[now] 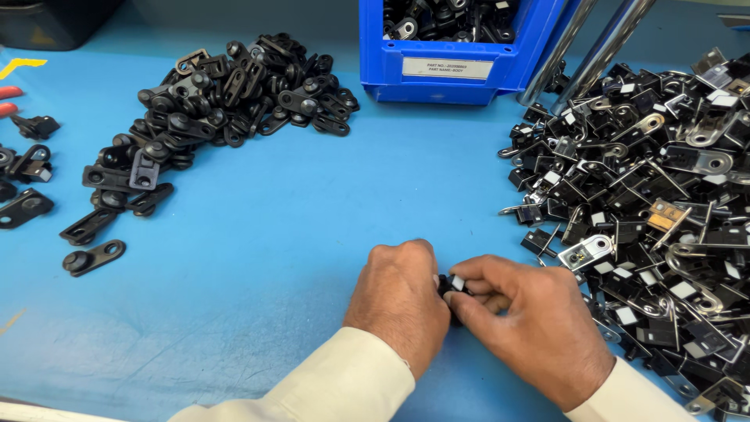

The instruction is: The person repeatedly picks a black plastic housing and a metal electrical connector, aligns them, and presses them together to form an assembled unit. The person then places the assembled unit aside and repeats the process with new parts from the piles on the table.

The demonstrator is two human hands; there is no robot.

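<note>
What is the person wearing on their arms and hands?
The left hand and right hand are bare, with no gloves. I can see no rings or watch. Both arms wear long cream-coloured sleeves that end at the wrists, plain with no pattern or markings.

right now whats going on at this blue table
A person works at a blue table. Both hands, the left hand and right hand, pinch one small black part between the fingertips, just above the table. A pile of black flat links lies to the left, a bigger heap of black and metal clips to the right, and a blue bin of parts stands behind.
</note>
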